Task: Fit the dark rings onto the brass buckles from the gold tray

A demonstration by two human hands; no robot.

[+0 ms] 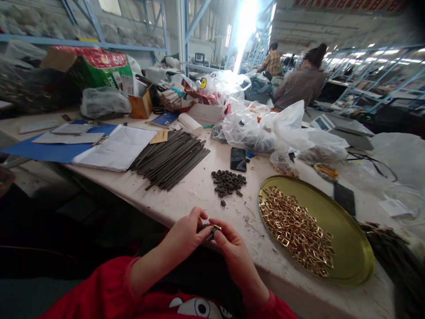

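Note:
At the table's front edge my two hands meet, fingers bent and closed in pinches. My left hand [189, 231] grips a short dark strip [211, 234], mostly covered by the fingers. Between the thumb and forefinger of my right hand [233, 245] is a small gold-coloured metal buckle [217, 227], touching the strip. Just beyond lies a pile of small dark loops [229, 182]. Many gold-coloured square buckles [295, 230] are heaped on a round gold tray [353, 252] to the right. Long dark strips [175, 157] lie in a bundle to the left.
A black phone [238, 159] lies behind the loops. Papers [114, 148] rest on a blue folder [59, 150] at the left. Plastic bags [252, 130] and a green and red box [99, 66] crowd the back. Two people [300, 84] are farther off.

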